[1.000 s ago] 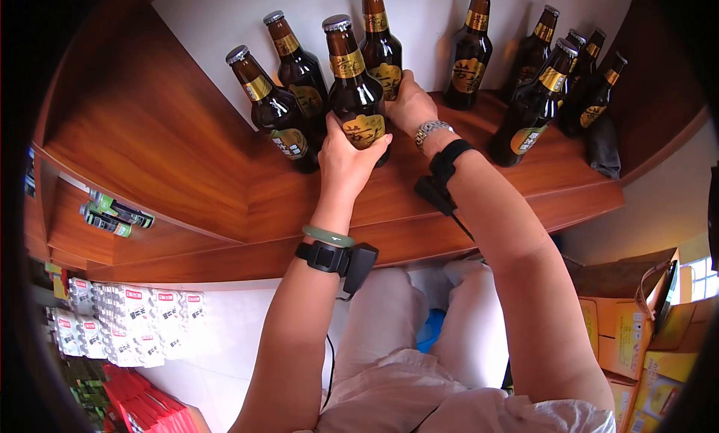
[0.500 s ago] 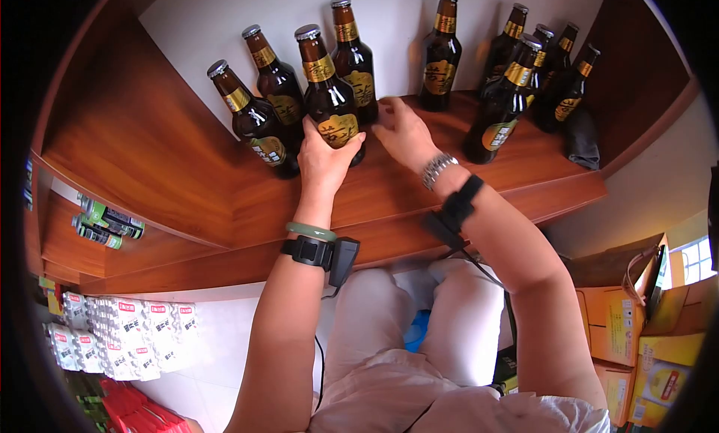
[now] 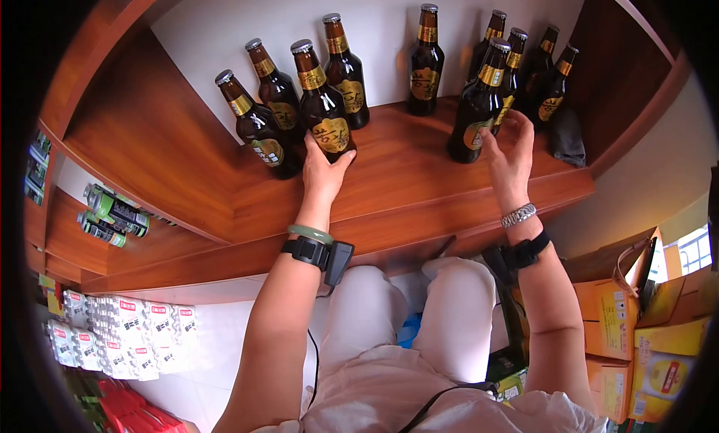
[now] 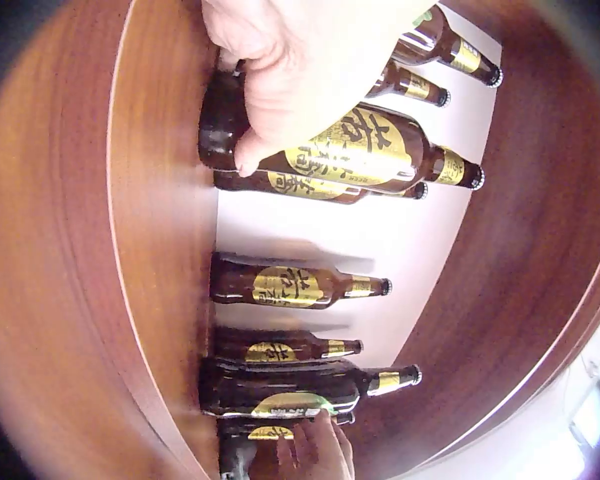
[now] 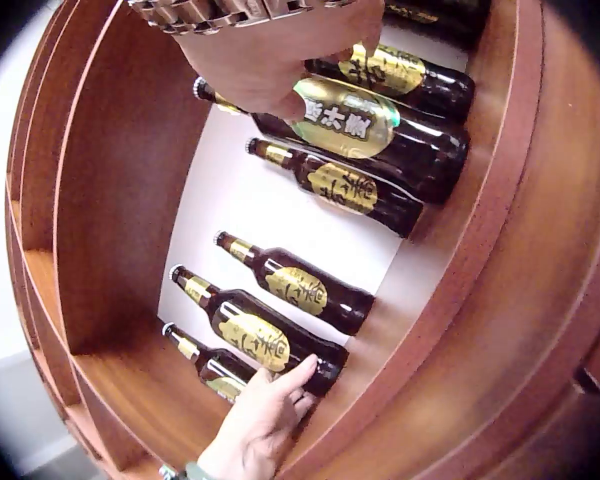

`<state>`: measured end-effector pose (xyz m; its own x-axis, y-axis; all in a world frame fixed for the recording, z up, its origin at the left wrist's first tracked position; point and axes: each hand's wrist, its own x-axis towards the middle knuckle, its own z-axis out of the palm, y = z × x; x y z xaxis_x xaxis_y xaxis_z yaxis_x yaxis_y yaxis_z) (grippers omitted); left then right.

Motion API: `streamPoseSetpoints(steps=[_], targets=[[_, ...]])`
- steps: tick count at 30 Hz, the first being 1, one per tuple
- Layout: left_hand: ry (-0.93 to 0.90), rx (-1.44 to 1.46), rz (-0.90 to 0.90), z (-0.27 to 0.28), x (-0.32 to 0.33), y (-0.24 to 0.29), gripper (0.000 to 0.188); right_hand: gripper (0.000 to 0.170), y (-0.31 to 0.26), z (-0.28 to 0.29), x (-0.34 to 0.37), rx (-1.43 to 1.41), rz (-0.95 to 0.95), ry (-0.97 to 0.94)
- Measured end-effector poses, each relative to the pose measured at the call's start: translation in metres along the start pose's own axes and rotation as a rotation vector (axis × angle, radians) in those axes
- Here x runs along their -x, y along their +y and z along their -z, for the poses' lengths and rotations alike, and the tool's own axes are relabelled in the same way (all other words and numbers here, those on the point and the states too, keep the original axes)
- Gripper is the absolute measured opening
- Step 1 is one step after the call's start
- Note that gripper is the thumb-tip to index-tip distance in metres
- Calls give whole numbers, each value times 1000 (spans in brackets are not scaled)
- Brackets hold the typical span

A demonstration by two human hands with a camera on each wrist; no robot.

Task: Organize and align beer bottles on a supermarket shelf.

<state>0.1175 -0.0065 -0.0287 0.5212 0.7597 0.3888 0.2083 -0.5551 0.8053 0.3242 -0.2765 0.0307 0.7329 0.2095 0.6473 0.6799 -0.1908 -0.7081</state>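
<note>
My left hand (image 3: 323, 178) grips a brown beer bottle (image 3: 318, 96) with a gold label low on its body, thumb on the right side; the bottle stands upright on the wooden shelf (image 3: 397, 156). At the front of the right-hand group is another beer bottle (image 3: 479, 107), its label green and gold. Beside it is my right hand (image 3: 512, 163), thumb tip at the label and fingers loosely bent, spread apart from the thumb. In the right wrist view that hand (image 5: 270, 65) overlaps the bottle (image 5: 420, 145) and partly hides it.
Three more beer bottles stand around the left one, and a single bottle (image 3: 425, 73) stands between the groups. Several others fill the right end, near a dark crumpled bag (image 3: 568, 139). White packs (image 3: 127, 332) sit at lower left, yellow cartons (image 3: 666, 373) at lower right.
My right hand has moved from beside the back bottle of the left group across to the front bottle of the right group. The left hand keeps its grip on its bottle.
</note>
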Motion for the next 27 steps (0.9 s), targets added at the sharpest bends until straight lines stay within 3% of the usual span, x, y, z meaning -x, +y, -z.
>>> streamPoseSetpoints(steps=[3, 6, 7, 8, 11, 14, 18, 21, 24, 25, 27], targets=[[-16, 20, -19, -1, 11, -6, 99, 73, 14, -14, 0, 24, -27, -53], [124, 3, -93, 0, 20, -4, 95, 82, 32, -30, -3, -136, -255, -334], [264, -51, -114, 6, 32, 27, 87, 83, 30, -30, -3, -112, -245, -335], [341, -11, -261, 10, 38, 46, 76, 84, 26, -30, -3, -88, -237, -337], [213, 168, -435, 5, 50, 95, 54, 85, 20, -33, -1, -28, -218, -355], [193, 169, -481, -18, 36, 117, 51, 85, 8, -34, 1, -8, -213, -378], [75, 216, -406, -69, -10, 127, 60, 82, 10, -33, 7, -8, -189, -369], [53, 67, -294, -107, -53, 127, 70, 77, 15, -31, 10, -53, -134, -359], [-88, 225, -187, -141, -98, 121, 68, 81, 29, -34, 16, -68, -106, -355], [-53, 101, -75, -136, -95, 146, 67, 83, 31, -35, 18, -74, -99, -342], [46, 1, -53, -144, -98, 161, 76, 83, 34, -38, 20, -61, -102, -333]])
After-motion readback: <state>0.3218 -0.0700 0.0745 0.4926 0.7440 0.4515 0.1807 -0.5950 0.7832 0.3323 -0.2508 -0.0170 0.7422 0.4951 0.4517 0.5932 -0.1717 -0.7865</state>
